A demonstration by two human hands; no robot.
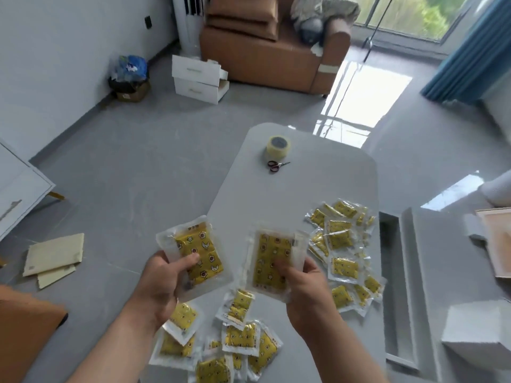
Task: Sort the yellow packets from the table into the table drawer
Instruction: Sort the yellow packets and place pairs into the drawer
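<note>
Two clear-plastic packets with yellow patterned filling are held above the pale grey table [304,186]: left hand [163,280] pinches the left packet [199,252] low down, thumb on its face; right hand [304,288] pinches the right packet [272,252] likewise. Open white drawer [407,272] beside the table: bare grey floor. Near heap [237,338] and right heap [341,244] overlap, so no count. One tape roll [278,146], one pair of scissors [276,165].

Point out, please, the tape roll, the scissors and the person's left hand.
tape roll [278,152]: head view, its near outer wall.
scissors [278,164]: head view, near the pivot.
left hand [161,280]: head view, the middle of the hand.
</note>
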